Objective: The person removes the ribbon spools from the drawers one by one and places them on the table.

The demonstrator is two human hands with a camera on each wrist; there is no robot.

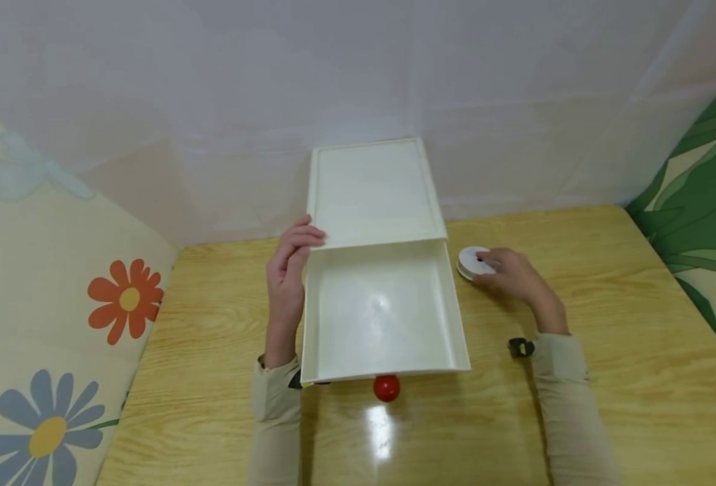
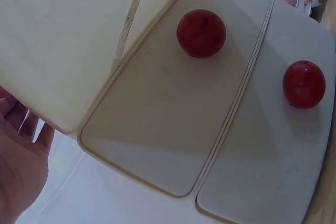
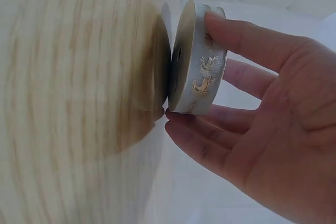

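Note:
My right hand (image 1: pixel 513 273) pinches a white ribbon spool (image 1: pixel 473 262) right of the drawer unit. In the right wrist view, the thumb and fingers hold the rim of the spool (image 3: pixel 202 64), tilted close over the wood; gold figures show on its ribbon. My left hand (image 1: pixel 288 263) rests at the left side of the white drawer unit (image 1: pixel 373 192), fingertips on its top edge. The top drawer (image 1: pixel 382 310) is pulled out, its inside bare, with a red round knob (image 1: pixel 386 388) at its front. In the left wrist view, the left hand (image 2: pixel 23 166) lies beside the unit.
Two lower drawer fronts carry a red knob (image 2: pixel 201 33) and another red knob (image 2: pixel 304 84). The unit stands on a wood-grain table (image 1: pixel 212 324) against a pale cloth backdrop (image 1: pixel 224 155). Flower-painted panels (image 1: pixel 42 283) flank the table.

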